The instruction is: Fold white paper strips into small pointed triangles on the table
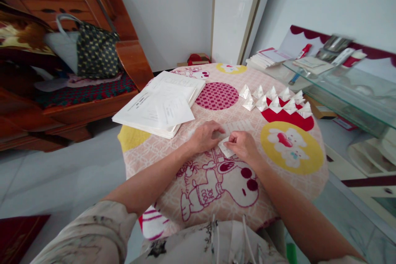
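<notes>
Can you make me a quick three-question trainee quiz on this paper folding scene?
1. True or false: both hands touch the small white paper.
2. Where do the folded paper pieces lie? A) ahead and right of the hands B) on the paper stack C) on the floor
3. What lies on the wooden bench?

Key: 1 true, left hand and right hand both hold it. 2 A. 3 A patterned handbag.

Paper stack (161, 105) and folded white shapes (276, 102) on cartoon blanket (287, 181); patterned bag (93, 49) on wooden bench (93, 105).
</notes>
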Action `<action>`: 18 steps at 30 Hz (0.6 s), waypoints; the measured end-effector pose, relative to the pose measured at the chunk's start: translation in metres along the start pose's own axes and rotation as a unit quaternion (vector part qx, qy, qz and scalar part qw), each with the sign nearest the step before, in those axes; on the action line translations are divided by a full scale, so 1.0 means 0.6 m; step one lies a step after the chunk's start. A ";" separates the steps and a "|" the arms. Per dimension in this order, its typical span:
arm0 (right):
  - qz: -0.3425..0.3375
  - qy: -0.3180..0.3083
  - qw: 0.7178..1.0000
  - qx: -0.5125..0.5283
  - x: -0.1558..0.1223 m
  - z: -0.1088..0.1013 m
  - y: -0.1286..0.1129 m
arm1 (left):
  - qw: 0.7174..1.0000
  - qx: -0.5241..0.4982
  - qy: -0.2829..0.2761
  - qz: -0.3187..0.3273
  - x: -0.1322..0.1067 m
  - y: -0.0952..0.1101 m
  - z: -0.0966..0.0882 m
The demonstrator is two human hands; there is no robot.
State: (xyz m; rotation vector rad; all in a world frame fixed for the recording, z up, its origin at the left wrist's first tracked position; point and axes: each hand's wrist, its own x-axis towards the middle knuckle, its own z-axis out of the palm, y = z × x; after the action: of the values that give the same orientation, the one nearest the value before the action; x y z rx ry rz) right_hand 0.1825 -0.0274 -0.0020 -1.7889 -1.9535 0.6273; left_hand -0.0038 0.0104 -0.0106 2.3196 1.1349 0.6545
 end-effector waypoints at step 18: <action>-0.025 -0.033 0.989 0.143 0.005 0.001 0.039 | 0.990 0.029 -0.131 0.029 0.011 -0.025 -0.007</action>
State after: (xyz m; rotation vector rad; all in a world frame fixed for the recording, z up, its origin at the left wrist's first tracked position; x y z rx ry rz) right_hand 0.2007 -0.0228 -0.0158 -1.5575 -1.8365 0.9091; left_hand -0.0115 0.0250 -0.0150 2.4096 0.9808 0.3258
